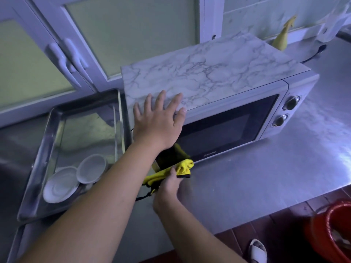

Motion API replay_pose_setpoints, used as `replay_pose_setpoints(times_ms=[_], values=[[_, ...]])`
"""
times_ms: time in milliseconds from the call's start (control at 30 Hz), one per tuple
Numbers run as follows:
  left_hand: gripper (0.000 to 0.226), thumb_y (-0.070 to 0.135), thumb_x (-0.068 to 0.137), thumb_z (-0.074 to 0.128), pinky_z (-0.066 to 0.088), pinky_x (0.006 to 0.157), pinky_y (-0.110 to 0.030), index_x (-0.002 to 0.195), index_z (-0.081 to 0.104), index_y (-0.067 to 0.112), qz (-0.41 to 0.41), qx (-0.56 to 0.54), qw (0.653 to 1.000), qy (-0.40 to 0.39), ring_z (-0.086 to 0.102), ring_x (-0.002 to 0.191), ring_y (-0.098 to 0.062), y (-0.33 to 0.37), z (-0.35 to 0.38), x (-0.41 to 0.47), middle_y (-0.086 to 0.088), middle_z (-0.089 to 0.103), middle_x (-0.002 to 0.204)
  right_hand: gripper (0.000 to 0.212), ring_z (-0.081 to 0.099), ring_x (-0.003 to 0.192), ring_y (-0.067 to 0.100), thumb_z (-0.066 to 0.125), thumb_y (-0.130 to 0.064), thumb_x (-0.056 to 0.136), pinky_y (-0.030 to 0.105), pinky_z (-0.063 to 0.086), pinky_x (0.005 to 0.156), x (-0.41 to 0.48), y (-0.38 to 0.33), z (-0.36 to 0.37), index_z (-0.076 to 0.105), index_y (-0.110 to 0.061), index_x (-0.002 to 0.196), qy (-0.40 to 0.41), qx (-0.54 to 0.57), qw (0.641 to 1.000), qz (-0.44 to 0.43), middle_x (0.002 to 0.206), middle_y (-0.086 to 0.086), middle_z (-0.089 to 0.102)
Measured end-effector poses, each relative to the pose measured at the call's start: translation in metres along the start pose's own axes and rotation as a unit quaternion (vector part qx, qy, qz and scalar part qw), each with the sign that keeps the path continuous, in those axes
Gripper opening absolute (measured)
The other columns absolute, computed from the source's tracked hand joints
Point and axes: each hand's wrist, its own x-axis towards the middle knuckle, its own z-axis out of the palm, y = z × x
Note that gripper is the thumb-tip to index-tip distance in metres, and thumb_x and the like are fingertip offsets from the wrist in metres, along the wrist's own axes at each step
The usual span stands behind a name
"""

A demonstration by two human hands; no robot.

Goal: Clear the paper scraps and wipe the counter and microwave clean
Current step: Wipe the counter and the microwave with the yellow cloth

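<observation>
A white microwave (228,114) with a marble-patterned top stands on the steel counter (266,177). My left hand (157,120) lies flat, fingers spread, on the microwave's front left top corner. My right hand (169,188) grips a yellow cloth (182,166) with a black edge, held against the counter at the microwave's lower left front corner. Part of the cloth is hidden under my left wrist. No paper scraps are visible on the counter.
A steel tray (38,168) left of the microwave holds two white dishes (62,185). A yellow spray bottle (283,38) stands behind the microwave. White cabinet doors (57,44) hang above. A red bin (330,230) sits on the floor at right.
</observation>
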Motion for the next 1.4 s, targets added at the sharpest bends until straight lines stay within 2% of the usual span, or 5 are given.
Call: replay_pose_setpoints(times_ms=[133, 433, 567, 833, 1400], values=[[0.054, 0.065, 0.096, 0.006, 0.005, 0.118, -0.06, 0.149, 0.012, 0.055, -0.002, -0.006, 1.0, -0.014, 0.008, 0.152, -0.031, 0.0, -0.002, 0.0, 0.004, 0.011, 0.167, 0.03, 0.058, 0.115, 0.035, 0.048, -0.03, 0.104, 0.052, 0.051, 0.085, -0.025, 0.004, -0.006, 0.049, -0.018, 0.131, -0.061, 0.023, 0.988, 0.139, 0.127, 0.012, 0.059], [0.043, 0.05, 0.1, 0.042, 0.016, 0.119, -0.054, 0.14, 0.053, 0.036, 0.004, -0.105, 0.993, 0.053, 0.032, 0.145, -0.027, 0.006, -0.015, -0.006, 0.0, 0.042, 0.155, 0.03, 0.071, 0.092, 0.036, 0.054, -0.027, 0.097, 0.046, 0.055, 0.073, -0.017, -0.128, -0.131, 0.064, -0.004, 0.112, -0.082, -0.116, 0.986, 0.091, 0.101, 0.02, 0.075], [0.025, 0.02, 0.096, 0.051, 0.045, 0.1, -0.037, 0.106, 0.073, 0.014, 0.083, -0.324, 0.911, 0.242, 0.064, 0.108, -0.019, 0.038, -0.011, -0.041, 0.01, 0.07, 0.111, 0.025, 0.067, 0.097, 0.036, 0.051, -0.025, 0.099, 0.051, 0.051, 0.081, -0.009, -0.209, -0.177, 0.063, -0.005, 0.11, -0.061, -0.115, 0.991, 0.029, 0.103, 0.018, 0.073], [0.039, -0.005, 0.099, 0.044, 0.053, 0.089, -0.024, 0.1, 0.072, 0.021, -0.131, -0.628, 0.765, 0.055, 0.069, 0.097, -0.009, 0.187, 0.047, -0.067, 0.004, 0.074, 0.098, 0.028, 0.064, 0.102, 0.037, 0.05, -0.019, 0.102, 0.055, 0.05, 0.087, 0.037, -0.376, -0.254, 0.053, -0.011, 0.129, -0.004, -0.198, 0.978, -0.071, 0.118, 0.018, 0.066], [0.029, 0.015, 0.097, 0.061, 0.053, 0.088, -0.035, 0.125, 0.057, 0.021, -0.438, -0.709, 0.509, 0.214, 0.06, 0.118, -0.024, 0.286, 0.055, -0.029, -0.001, 0.064, 0.117, 0.036, 0.057, 0.103, 0.026, 0.063, -0.018, 0.097, 0.028, 0.038, 0.083, 0.169, -0.564, -0.251, 0.061, 0.0, 0.129, -0.004, -0.52, 0.816, -0.251, 0.126, 0.02, 0.062]])
